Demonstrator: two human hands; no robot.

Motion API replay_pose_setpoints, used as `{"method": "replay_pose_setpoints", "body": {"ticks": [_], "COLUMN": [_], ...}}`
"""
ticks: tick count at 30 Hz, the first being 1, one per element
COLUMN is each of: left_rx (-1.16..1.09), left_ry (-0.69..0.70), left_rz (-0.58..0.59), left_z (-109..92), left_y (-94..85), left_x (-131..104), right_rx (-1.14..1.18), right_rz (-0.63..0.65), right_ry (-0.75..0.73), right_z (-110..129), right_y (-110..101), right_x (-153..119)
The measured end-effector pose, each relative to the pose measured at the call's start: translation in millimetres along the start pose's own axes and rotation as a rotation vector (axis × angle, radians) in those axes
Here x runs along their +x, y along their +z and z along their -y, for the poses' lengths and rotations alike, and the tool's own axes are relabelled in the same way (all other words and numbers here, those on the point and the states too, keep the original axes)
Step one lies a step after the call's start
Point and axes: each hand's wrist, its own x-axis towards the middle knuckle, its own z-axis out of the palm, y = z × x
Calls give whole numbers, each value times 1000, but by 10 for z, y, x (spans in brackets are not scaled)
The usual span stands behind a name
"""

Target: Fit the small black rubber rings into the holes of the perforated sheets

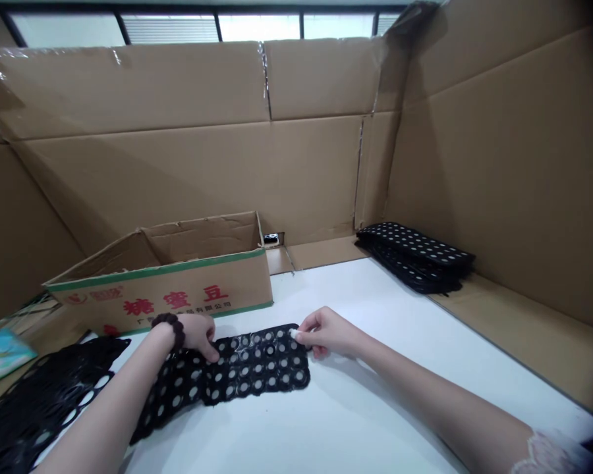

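Pinching the black perforated mat (pixel 250 368) at its far edge, the left hand (pixel 195 332) presses fingers together on the middle stretch while the right hand (pixel 326 331) has fingers clamped on the mat's right corner; the mat lies flat near the surface's (pixel 375 395) front-left edge. Risk: it looks floppy, so uneven pull could buckle or snag it on the loose mats (pixel 39 401) overlapping its left end.
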Motion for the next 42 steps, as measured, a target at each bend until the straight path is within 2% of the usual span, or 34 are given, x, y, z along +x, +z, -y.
{"method": "replay_pose_setpoints", "body": {"ticks": [3,5,7,8,10,13,20,23,27,34,39,42], "left_rx": [131,157,20,-92,-284,-421,-618,-695,-768,-794,-762,-755], "left_ry": [-29,76,252,352,518,611,608,625,613,662,664,648], "left_rz": [-179,-366,-453,-442,-350,-243,-294,-252,-191,-147,-147,-140], "left_z": [-165,-363,-584,-687,-855,-979,-973,-971,-973,-966,-963,-964], "left_y": [27,38,58,74,120,211,374,396,399,394,382,370], "left_x": [-8,-29,-44,-45,-28,33,162,171,168,156,148,138], "right_rx": [-4,-1,10,22,60,121,53,30,-13,-78,-109,-122], "right_rz": [-4,-9,-6,-4,2,8,42,88,62,80,86,43], "right_ry": [1,0,-5,-7,-15,-15,46,23,24,49,6,-27], "right_z": [16,30,42,47,52,54,58,60,75,82,34,25], "right_y": [29,43,53,56,61,61,-46,-90,-89,-28,-18,6], "right_x": [-21,-34,-40,-39,-33,-24,-30,-28,-44,-91,-68,-65]}}
